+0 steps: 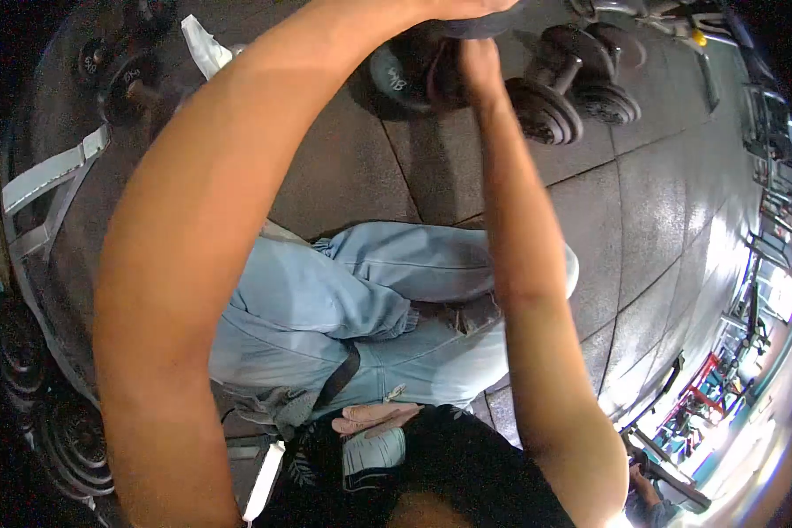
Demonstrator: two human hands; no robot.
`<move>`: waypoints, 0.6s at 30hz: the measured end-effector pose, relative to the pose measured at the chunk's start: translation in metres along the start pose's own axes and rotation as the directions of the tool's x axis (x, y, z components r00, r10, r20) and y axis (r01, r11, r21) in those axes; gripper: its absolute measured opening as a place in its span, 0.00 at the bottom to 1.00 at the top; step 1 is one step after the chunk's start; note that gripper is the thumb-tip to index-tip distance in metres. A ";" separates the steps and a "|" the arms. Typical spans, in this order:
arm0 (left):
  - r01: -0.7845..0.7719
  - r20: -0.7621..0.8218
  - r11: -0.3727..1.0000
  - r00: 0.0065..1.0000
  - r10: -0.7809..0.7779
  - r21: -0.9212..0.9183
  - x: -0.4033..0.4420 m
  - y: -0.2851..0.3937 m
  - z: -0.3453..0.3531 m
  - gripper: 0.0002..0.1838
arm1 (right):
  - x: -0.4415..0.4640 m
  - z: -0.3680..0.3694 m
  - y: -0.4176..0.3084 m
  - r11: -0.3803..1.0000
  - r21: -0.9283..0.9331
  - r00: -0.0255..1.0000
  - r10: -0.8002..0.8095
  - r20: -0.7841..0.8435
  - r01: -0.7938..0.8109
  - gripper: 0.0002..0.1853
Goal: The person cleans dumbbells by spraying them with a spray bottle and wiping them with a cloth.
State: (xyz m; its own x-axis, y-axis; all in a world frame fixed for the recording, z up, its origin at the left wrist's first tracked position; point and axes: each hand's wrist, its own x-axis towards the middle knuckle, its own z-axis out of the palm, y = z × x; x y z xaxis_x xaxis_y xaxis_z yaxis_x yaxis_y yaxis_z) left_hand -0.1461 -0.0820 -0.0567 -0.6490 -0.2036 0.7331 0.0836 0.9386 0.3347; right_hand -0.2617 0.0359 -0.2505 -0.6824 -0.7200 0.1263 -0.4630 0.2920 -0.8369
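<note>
Both my arms stretch forward to the top of the head view. My left hand (473, 8) is at the top edge, over a dark round disc (475, 26); its fingers are mostly cut off or hidden. Just below, my right hand (479, 60) reaches up against the underside of that disc, and its fingers are hidden too. Beside my right hand, to the left, is a large dark dumbbell (398, 81) with pale markings, on the floor.
More dumbbells (550, 113) lie right of my hands, and others (132, 88) at the upper left. A white metal frame (53, 172) and weight plates (70, 440) line the left. My jeans-covered legs (414, 255) are folded on the rubber floor (581, 202). Someone's hand (647, 486) shows lower right.
</note>
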 end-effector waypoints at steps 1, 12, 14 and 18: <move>0.024 0.035 1.000 0.999 -0.024 -0.003 0.000 0.004 0.001 0.21 | -0.018 0.005 -0.018 0.999 0.039 0.978 0.024 -0.209 -0.016 0.22; 0.063 0.162 0.998 0.985 -0.067 0.031 0.005 0.022 0.005 0.23 | -0.131 0.088 -0.096 0.750 -0.504 0.880 -0.473 0.045 0.429 0.30; 0.099 0.192 0.994 0.976 -0.104 0.034 0.005 0.023 -0.001 0.22 | -0.091 0.090 -0.109 0.833 -0.515 0.921 0.014 0.389 0.204 0.26; 0.091 0.219 0.996 0.971 -0.094 0.024 0.002 0.023 -0.002 0.22 | -0.037 0.103 -0.104 0.960 -0.125 0.926 -0.199 0.321 0.250 0.23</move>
State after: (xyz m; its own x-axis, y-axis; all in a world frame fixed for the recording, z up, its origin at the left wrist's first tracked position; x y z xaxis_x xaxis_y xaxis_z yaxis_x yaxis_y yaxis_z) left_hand -0.1437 -0.0613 -0.0463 -0.8036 -0.2246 0.5512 0.0065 0.9227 0.3855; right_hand -0.1299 -0.0327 -0.2225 -0.3583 -0.9267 0.1132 -0.6857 0.1789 -0.7056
